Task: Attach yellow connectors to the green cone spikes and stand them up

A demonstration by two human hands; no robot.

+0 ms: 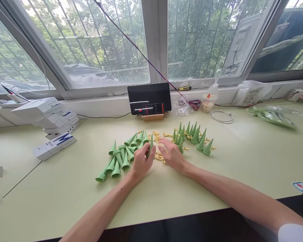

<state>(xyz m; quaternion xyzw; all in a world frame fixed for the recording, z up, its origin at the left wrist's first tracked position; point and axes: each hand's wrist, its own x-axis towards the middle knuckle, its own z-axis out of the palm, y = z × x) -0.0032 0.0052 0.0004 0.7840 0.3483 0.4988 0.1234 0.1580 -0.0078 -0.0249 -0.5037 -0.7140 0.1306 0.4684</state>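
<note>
By the closed fingers of the left hand, a green cone is gripped, tip up; those of the right hand are spread beside yellow fittings, between the near and far edges of the surface. Joining seems under way; one fitting would need to be pinched.

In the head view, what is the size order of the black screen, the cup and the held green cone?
1. Black screen
2. Cup
3. Green cone, partly hidden by the left hand
</note>
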